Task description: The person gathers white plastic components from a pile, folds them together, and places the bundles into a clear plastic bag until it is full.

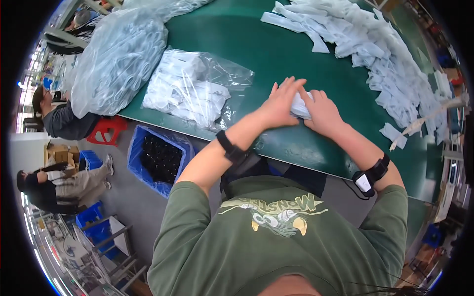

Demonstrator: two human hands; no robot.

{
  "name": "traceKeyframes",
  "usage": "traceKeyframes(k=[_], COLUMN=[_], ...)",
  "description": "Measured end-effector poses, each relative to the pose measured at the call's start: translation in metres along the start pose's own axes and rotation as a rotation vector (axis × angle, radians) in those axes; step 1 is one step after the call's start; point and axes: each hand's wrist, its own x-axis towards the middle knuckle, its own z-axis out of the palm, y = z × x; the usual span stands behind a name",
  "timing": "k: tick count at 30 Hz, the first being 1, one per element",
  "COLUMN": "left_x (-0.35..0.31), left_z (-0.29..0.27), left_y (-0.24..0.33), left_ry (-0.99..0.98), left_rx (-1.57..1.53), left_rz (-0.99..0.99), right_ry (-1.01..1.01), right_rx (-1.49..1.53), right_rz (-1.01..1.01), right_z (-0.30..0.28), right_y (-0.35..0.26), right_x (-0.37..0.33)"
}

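A small bundle of white cloth strips [300,106] rests on the green tabletop between my two hands. My left hand [282,104] cups it from the left, with its fingers bent over the far end and its thumb at the near end. From the right, my right hand [324,112] presses over the same bundle, its thumb reaching toward the left fingers. Most of the bundle is hidden under the hands. Left of them lies a clear plastic bag [239,74] partly filled with similar white strips [185,91].
A large clear sack of pale loops [118,64] sits at the table's left end. Loose white strips [365,44] heap along the far right. Below the table edge stand a blue bin [134,163] of dark pieces and a red stool [106,130]. Two other people are at left.
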Motion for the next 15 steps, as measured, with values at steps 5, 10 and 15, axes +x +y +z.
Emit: traceKeyframes(k=[5,10,15], left_x=[-0.075,-0.12,-0.1], left_z=[-0.068,-0.117,-0.156], left_y=[0.062,0.018,-0.012], left_ry=[0.446,0.62,0.583], left_rx=[0.545,0.798,0.313], left_rz=[0.128,-0.338,-0.531], right_ry=[-0.077,-0.467,-0.254], right_rx=[0.294,0.894,0.598], right_rz=[0.167,-0.164,-0.191], right_z=[-0.016,-0.062,-0.032], right_y=[0.006,-0.03,-0.096], right_x=[0.006,0.035,0.114])
